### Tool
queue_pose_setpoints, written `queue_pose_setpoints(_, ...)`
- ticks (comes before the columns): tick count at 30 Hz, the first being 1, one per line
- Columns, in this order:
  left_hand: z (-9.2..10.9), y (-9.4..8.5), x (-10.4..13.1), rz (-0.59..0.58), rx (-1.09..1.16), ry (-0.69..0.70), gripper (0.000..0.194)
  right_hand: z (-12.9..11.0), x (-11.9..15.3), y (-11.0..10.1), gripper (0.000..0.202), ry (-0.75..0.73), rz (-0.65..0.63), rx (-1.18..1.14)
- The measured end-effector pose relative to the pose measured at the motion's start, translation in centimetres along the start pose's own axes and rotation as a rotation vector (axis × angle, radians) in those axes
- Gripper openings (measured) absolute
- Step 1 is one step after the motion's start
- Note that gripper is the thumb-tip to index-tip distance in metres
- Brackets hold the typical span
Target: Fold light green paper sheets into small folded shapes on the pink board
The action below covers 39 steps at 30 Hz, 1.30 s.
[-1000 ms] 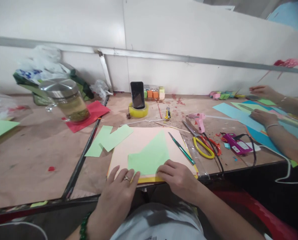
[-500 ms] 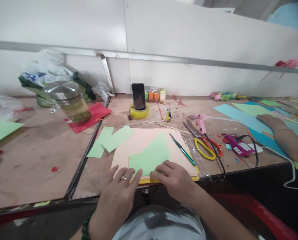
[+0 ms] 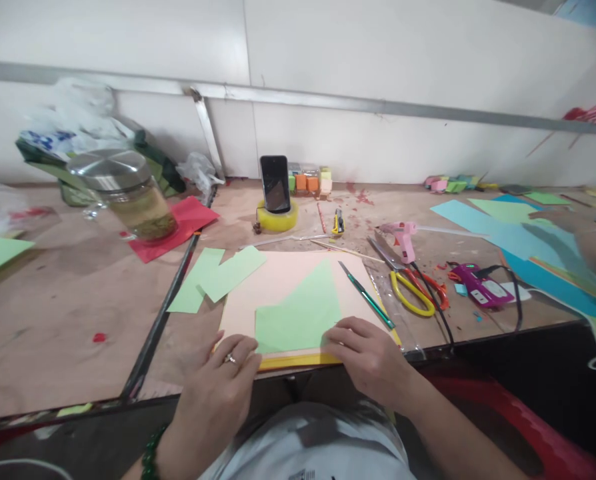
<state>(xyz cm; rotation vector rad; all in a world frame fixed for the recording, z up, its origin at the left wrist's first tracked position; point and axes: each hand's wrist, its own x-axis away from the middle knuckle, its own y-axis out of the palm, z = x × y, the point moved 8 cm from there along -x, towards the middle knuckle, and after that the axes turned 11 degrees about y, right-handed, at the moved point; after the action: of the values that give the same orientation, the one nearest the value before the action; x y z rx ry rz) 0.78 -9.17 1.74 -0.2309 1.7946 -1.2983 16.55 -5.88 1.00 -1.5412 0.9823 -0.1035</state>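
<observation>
A folded light green paper (image 3: pixel 301 312) lies on a stack of pink paper sheets (image 3: pixel 273 280) with a yellow sheet showing at the near edge. My left hand (image 3: pixel 221 381), ring on one finger, rests flat at the stack's near left corner, fingertips by the green paper's lower left corner. My right hand (image 3: pixel 365 357) presses the green paper's lower right corner with its fingers spread. Neither hand holds anything. A green-handled craft knife (image 3: pixel 365 295) lies just right of the paper.
Loose green strips (image 3: pixel 218 275), yellow and orange scissors (image 3: pixel 411 293), a pink glue gun (image 3: pixel 403 240) and a purple glue gun (image 3: pixel 478 285) lie nearby. A phone (image 3: pixel 275 184) stands in a tape roll. A glass jar (image 3: pixel 128 195) stands left. Another person's blurred hand (image 3: pixel 595 243) moves over blue paper at right.
My left hand slid left toward the stack's corner and my right hand slid right along the green paper's near edge. The other person's hands moved away to the right.
</observation>
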Motion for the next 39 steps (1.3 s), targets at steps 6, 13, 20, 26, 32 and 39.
queue_pose_setpoints(6,1.7,2.1,-1.5,-0.06,0.051,0.095,0.041,-2.1,-1.7,2.3,0.021,-0.1,-0.124,0.079)
queue_pose_setpoints(13,-0.1,0.9,0.1,-0.068,0.089,0.004,0.037,-0.6,-0.5,1.5,0.028,-0.083,-0.14,0.031)
queue_pose_setpoints(20,-5.1,1.7,-0.6,-0.07,0.127,-0.285,0.033,-0.1,0.1,0.5,0.033,0.038,0.011,-0.039)
queue_pose_setpoints(26,-5.5,2.5,-1.7,-0.063,0.228,-0.324,0.042,-0.1,0.2,0.5,0.032,0.119,0.036,-0.072)
queue_pose_setpoints(32,-2.5,-1.1,-2.6,0.207,0.155,-0.15,0.028,-0.1,-0.1,-0.8,0.031,0.158,0.158,-0.076)
queue_pose_setpoints(39,4.0,-4.0,-2.3,0.284,0.093,0.191,0.024,-2.0,-0.2,-3.5,0.018,0.052,0.45,0.073)
